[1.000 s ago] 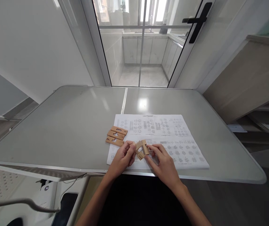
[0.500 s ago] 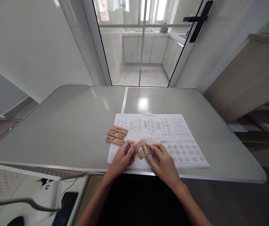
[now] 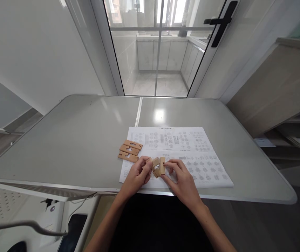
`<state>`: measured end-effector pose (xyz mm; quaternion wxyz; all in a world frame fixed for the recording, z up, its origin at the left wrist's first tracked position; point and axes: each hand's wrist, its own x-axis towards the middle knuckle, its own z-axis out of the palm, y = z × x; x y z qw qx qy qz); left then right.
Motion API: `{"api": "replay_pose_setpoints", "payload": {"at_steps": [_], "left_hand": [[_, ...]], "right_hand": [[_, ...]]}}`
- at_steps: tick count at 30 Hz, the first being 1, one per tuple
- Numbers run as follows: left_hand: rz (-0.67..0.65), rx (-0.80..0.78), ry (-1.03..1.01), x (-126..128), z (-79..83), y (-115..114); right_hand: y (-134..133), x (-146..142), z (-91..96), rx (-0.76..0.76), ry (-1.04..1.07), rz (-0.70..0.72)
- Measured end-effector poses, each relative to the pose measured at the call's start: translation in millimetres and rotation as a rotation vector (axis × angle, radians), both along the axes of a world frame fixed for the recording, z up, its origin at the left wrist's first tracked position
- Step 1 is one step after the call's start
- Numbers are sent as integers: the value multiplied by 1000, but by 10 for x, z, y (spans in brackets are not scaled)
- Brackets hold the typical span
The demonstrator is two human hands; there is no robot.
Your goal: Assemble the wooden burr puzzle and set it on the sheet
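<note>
My left hand (image 3: pixel 141 171) is closed on the left end of a few notched wooden puzzle pieces (image 3: pixel 156 168), which it holds over the sheet's front edge. Between the thumb and fingers of my right hand (image 3: pixel 179 176) is an upright wooden puzzle piece (image 3: pixel 162 165), pinched against the right side of the others. Whether the pieces interlock or only touch cannot be made out. Just beyond my left hand, several flat wooden pieces (image 3: pixel 129 149) with cut-outs and dark marks lie in a slanted row, partly on the paper.
A white instruction sheet (image 3: pixel 192 147) printed with small diagrams is spread on the grey folding table (image 3: pixel 73 140). Behind stands a glass door (image 3: pixel 160 63) with a black handle. Lower left, a dark phone (image 3: pixel 72 231) and a cable lie on a white surface.
The piece in my right hand has turned from a slant to nearly upright and now hides more of the lower piece. My left hand has barely moved.
</note>
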<state>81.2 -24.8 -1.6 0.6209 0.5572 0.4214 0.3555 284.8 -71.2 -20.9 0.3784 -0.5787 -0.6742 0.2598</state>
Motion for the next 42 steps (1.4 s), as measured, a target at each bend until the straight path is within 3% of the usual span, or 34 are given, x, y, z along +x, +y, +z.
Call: {"api": "replay_pose_setpoints", "payload": {"at_steps": [12,19,25,33,37,42], "left_hand": [[-12,-13,-8,-14,-9,-2],[-26,-1,5,-10,54,-22],[-61,0,0,-19,62,-44],[-109,23,11,-33,77,-46],[-133,44,3,-40,100,-57],[-139,56,45,-42,121,-68]], "right_hand": [[5,40,39,-53,187,30],[-51,46,223,-352,801,-46],[-42,52,348,-543,1139,90],[-71,76,250,-633,1154,39],[-32,29,273,-652,1263,32],[-19,16,362,-658,1176,4]]}}
